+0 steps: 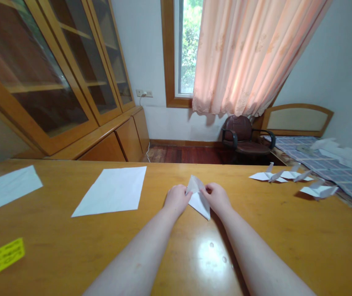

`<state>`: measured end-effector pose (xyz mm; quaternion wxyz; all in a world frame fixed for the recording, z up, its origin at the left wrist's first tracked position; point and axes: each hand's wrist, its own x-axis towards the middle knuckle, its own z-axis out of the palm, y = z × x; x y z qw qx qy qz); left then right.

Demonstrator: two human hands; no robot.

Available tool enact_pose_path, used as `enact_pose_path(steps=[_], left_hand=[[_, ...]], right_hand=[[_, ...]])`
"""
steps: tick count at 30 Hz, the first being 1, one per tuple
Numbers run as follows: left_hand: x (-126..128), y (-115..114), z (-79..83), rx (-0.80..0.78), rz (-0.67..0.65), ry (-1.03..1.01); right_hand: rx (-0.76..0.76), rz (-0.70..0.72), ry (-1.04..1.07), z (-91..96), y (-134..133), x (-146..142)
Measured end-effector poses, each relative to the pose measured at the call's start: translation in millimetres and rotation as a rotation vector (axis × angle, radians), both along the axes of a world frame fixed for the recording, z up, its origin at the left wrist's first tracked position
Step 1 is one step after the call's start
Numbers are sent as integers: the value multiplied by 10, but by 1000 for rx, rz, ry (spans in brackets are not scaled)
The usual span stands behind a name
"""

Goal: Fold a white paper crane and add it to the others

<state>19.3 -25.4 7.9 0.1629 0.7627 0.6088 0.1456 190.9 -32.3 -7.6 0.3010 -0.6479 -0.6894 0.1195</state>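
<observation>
Between my two hands, a small piece of folded white paper [199, 203] lies at the middle of the wooden table, one point toward me and another pointing away. My left hand [176, 198] grips its left edge with thumb and fingers closed. On the opposite edge, my right hand [217, 196] pinches the paper near its upper fold. The fingertips of both hands partly cover the folds. To the left of my hands lies a flat, unfolded white sheet [114, 191].
Several folded paper birds [268, 176] stand at the table's right side. Another white sheet [8, 189] and a yellow label [1, 259] with dark writing are at the left. Beyond the wooden table [102, 255] are a brown armchair [240, 133], a bed [332, 160] and a glass-door cabinet [83, 70].
</observation>
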Motion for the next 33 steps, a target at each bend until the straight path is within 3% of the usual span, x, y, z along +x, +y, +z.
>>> enact_pose_path(steps=[13, 26, 33], left_hand=[[-22, 38, -121, 72, -21, 9], [-17, 50, -124, 77, -41, -8], [-26, 35, -99, 79, -49, -11]], right_hand=[[-32, 87, 42, 31, -43, -44], [-20, 222, 66, 75, -60, -66], [-40, 227, 80, 94, -65, -63]])
